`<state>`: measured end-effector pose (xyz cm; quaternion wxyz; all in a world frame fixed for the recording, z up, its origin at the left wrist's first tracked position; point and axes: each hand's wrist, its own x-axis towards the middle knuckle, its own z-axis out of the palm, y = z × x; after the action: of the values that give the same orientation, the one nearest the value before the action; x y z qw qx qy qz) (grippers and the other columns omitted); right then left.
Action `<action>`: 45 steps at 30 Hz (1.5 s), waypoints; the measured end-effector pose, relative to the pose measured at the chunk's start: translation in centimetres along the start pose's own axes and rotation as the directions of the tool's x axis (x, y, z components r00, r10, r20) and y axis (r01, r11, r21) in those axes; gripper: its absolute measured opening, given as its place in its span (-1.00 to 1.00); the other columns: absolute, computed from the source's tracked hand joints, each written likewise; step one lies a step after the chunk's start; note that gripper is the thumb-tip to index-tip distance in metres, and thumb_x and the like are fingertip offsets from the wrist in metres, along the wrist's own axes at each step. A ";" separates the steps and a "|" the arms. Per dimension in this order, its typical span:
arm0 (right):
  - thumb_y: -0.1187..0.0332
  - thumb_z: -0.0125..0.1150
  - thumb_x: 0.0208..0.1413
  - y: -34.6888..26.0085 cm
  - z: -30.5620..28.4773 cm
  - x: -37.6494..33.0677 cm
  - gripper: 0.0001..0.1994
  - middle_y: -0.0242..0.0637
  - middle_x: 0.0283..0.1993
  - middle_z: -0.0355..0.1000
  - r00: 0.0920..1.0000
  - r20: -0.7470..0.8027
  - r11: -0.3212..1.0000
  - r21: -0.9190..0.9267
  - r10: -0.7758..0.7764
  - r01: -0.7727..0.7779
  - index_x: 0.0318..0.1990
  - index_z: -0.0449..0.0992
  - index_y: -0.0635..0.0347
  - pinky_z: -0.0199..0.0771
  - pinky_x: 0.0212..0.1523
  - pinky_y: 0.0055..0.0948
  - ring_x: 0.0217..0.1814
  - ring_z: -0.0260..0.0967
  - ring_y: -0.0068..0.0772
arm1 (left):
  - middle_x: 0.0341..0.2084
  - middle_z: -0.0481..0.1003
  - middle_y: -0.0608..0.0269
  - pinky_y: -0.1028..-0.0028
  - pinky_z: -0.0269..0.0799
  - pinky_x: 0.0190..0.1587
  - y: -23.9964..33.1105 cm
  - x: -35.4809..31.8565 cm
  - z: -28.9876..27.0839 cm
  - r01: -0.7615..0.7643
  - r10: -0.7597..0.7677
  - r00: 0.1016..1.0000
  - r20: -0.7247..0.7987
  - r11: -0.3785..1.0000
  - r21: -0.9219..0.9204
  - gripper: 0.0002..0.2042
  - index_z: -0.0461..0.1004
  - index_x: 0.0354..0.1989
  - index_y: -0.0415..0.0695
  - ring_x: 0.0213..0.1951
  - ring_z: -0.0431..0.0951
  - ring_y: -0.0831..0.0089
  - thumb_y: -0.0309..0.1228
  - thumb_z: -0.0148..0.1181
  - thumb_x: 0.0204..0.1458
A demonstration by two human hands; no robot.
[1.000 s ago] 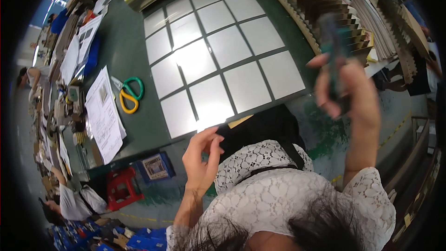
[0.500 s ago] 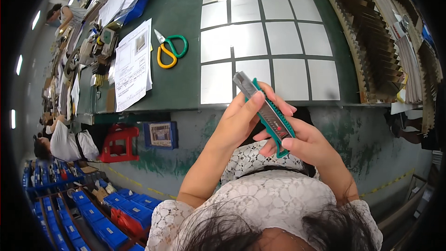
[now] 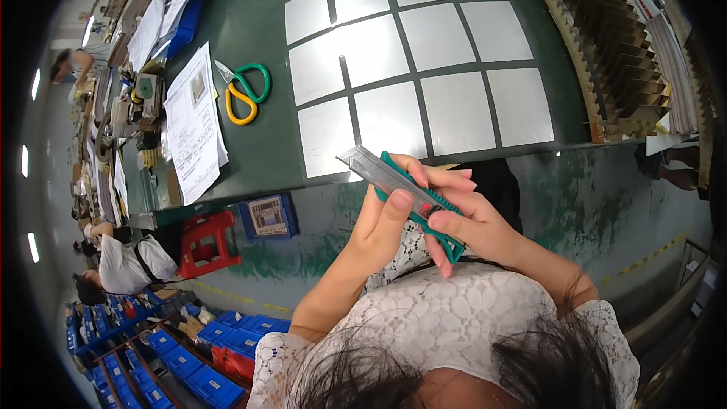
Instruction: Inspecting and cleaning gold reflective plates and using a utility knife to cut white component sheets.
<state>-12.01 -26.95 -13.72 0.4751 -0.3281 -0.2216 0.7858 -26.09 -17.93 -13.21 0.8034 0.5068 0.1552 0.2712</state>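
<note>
A green utility knife (image 3: 405,195) with a grey metal channel lies slantwise across both my hands, its tip toward the table and the left. My left hand (image 3: 382,231) is closed around its front half, with the thumb on the near side. My right hand (image 3: 485,227) grips the rear part, its thumb on the channel near a small red spot. A thin pointed end shows at the tip. Just beyond the knife, flat whitish square sheets (image 3: 390,117) lie in rows on the dark green table (image 3: 261,140). The knife is held off the table, before its front edge.
Scissors (image 3: 242,98) with one green and one yellow handle lie left of the sheets, beside printed papers (image 3: 195,121). A toothed rack (image 3: 617,53) stands at the right. Below the table are a red stool (image 3: 208,246) and a blue bin (image 3: 267,216). Other people are at the far left.
My right thumb has moved along the knife toward its tip, and a pointed end now shows there. The knife lies flatter and further left. The whole view has turned and shifted.
</note>
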 end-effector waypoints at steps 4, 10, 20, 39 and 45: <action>0.24 -0.01 0.26 -0.8 -0.5 -0.1 -0.75 -0.35 -0.50 0.37 0.995 -0.018 0.992 -0.076 -0.098 0.097 -0.23 0.37 0.30 0.34 -0.57 -0.65 -0.63 0.36 -0.55 | -0.12 0.45 -0.21 0.11 0.36 0.06 0.2 1.0 0.4 -0.003 0.003 1.000 0.008 1.000 -0.017 -0.65 0.14 -0.19 -0.15 0.07 0.40 -0.01 -0.07 -0.17 0.24; 0.23 -0.02 0.26 -0.8 -0.4 0.2 -0.71 -0.35 -0.42 0.36 0.999 -0.045 0.999 0.030 -0.021 0.022 -0.10 0.33 0.32 0.37 -0.43 -0.60 -0.52 0.38 -0.55 | -0.14 0.47 -0.21 0.35 0.54 -0.26 -0.3 1.2 0.3 0.062 -0.060 0.993 -0.099 0.998 0.026 -0.63 0.13 -0.22 -0.15 -0.16 0.54 0.11 -0.04 -0.24 0.25; 0.29 0.01 0.24 -1.7 -1.2 0.6 -0.70 -0.32 -0.42 0.36 0.998 -0.021 0.990 0.127 0.064 -0.061 0.01 0.30 0.33 0.32 -0.54 -0.65 -0.58 0.30 -0.65 | 0.01 0.34 -0.32 0.28 0.48 -0.09 0.1 1.4 -0.2 0.042 -0.046 0.999 -0.025 0.991 -0.128 -0.61 0.11 -0.09 -0.19 0.01 0.45 0.14 -0.09 -0.05 0.20; 0.61 0.21 -0.11 -2.6 -2.8 -0.8 -0.72 -0.17 -0.31 0.30 0.693 -0.197 0.272 -0.962 -0.694 -0.002 -0.20 0.34 0.24 0.37 -0.25 -0.38 -0.27 0.36 -0.18 | -0.22 0.54 -0.04 0.50 0.50 -0.31 -0.8 -5.0 -5.6 0.343 -0.370 0.695 -0.617 0.924 -0.169 -0.67 0.46 -0.14 -0.34 -0.30 0.59 0.35 -0.26 -0.01 0.21; 0.62 0.30 -0.35 -2.7 -1.8 0.3 -0.57 -0.19 -0.24 0.31 0.749 -0.038 0.056 -0.998 -0.661 -0.001 -0.21 0.35 0.21 0.38 -0.25 -0.26 -0.21 0.33 -0.06 | -0.36 0.57 0.02 0.51 0.47 -0.46 -1.0 -4.4 -5.2 0.346 -0.332 0.656 -0.678 0.930 -0.120 -0.69 0.46 -0.22 -0.30 -0.43 0.59 0.36 -0.25 -0.01 0.19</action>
<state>-9.22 -25.35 -13.25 0.3600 -0.6770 -0.6127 0.1915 -32.09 -17.02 -16.48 0.7192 0.3396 0.5359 0.2833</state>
